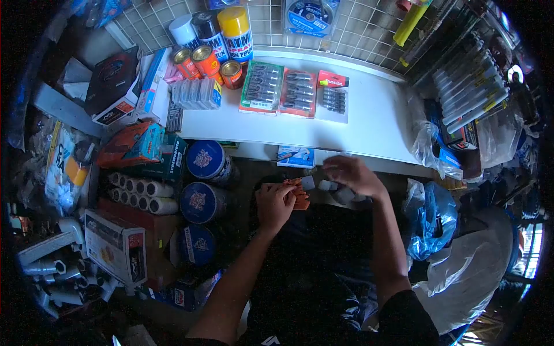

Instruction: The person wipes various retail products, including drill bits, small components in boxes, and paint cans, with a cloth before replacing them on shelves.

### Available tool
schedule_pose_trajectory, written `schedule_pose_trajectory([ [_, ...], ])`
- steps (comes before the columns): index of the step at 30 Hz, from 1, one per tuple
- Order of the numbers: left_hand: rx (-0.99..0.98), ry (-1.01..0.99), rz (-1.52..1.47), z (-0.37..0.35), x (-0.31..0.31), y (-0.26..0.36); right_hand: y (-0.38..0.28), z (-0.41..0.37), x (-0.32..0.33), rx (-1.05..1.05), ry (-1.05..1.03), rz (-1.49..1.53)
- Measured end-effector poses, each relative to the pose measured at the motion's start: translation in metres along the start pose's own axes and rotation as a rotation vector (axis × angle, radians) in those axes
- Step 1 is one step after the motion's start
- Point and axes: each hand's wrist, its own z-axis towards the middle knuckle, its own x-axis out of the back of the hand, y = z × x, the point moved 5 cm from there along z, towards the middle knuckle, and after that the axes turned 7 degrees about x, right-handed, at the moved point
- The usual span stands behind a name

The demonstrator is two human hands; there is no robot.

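Note:
My left hand (273,205) is closed around a small stack of orange pieces (299,196) with jagged edges, whose exact kind I cannot make out. A small pale block (308,183) lies against the stack's upper right side. Above and to the right, my right hand (353,175) is raised with fingers bent and apart, and nothing shows between them. Just below its fingertips is another small whitish block (328,185), with a greyish piece (344,196) beside it in shadow.
Ahead, a white shelf (277,130) carries blister packs of bits (298,92), small tins (232,75) and spray cans (235,34). Blue-lidded tubs (201,202) and white rolls (151,188) stand left. A blue plastic bag (433,222) and silicone tubes (473,92) are right.

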Motion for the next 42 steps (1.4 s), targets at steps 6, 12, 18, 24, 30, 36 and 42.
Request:
schedule_pose_trajectory([
  [6, -0.019, 0.007, -0.03, 0.001, -0.003, -0.003, -0.026, 0.055, 0.065, -0.02, 0.91, -0.824],
  [12, -0.009, 0.017, -0.105, -0.001, -0.016, -0.016, -0.01, 0.08, 0.087, -0.275, 0.855, -0.595],
  [18, 0.027, -0.038, -0.131, -0.001, -0.021, -0.021, 0.019, 0.041, 0.088, 0.064, 0.912, 0.22],
  [24, -0.28, -0.166, -0.223, -0.009, -0.003, -0.013, 0.032, -0.06, 0.024, 0.206, 0.723, 0.886],
  [30, -0.038, -0.297, -0.766, -0.035, 0.038, 0.031, 0.025, -0.134, -0.048, 0.163, 0.539, 1.297],
  [36, -0.645, -0.291, 0.181, -0.1, 0.042, 0.189, 0.03, -0.113, -0.121, 0.005, 0.214, 1.835],
  [42, -0.486, -0.126, 0.475, -0.072, 0.019, 0.19, -0.007, -0.127, -0.117, 0.079, 0.324, 1.657],
])
